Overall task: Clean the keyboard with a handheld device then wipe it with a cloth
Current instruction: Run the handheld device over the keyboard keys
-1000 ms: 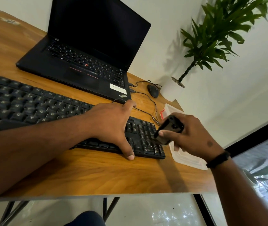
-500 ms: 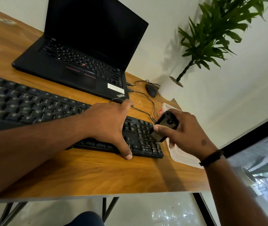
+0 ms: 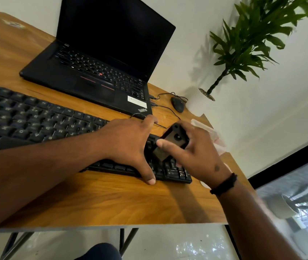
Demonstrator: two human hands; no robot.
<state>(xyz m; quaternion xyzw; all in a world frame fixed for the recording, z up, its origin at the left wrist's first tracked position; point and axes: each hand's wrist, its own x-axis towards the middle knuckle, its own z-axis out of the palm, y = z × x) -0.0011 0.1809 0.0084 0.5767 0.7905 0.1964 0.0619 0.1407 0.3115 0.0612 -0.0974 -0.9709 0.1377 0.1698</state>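
Left hand (image 3: 130, 141): spread flat, pressing on black keyboard (image 3: 37, 124), centre frame.
Right hand (image 3: 196, 152): gripping black handheld device (image 3: 170, 145), tip on right-end keys.

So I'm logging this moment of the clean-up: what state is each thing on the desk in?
laptop: lid open, screen dark.
keyboard: flat on the desk, steadied by the left hand.
handheld device: held in the right hand, over the keyboard's right end.
mouse: untouched by the laptop, cable attached.
cloth: lying at the desk's right edge, unused.
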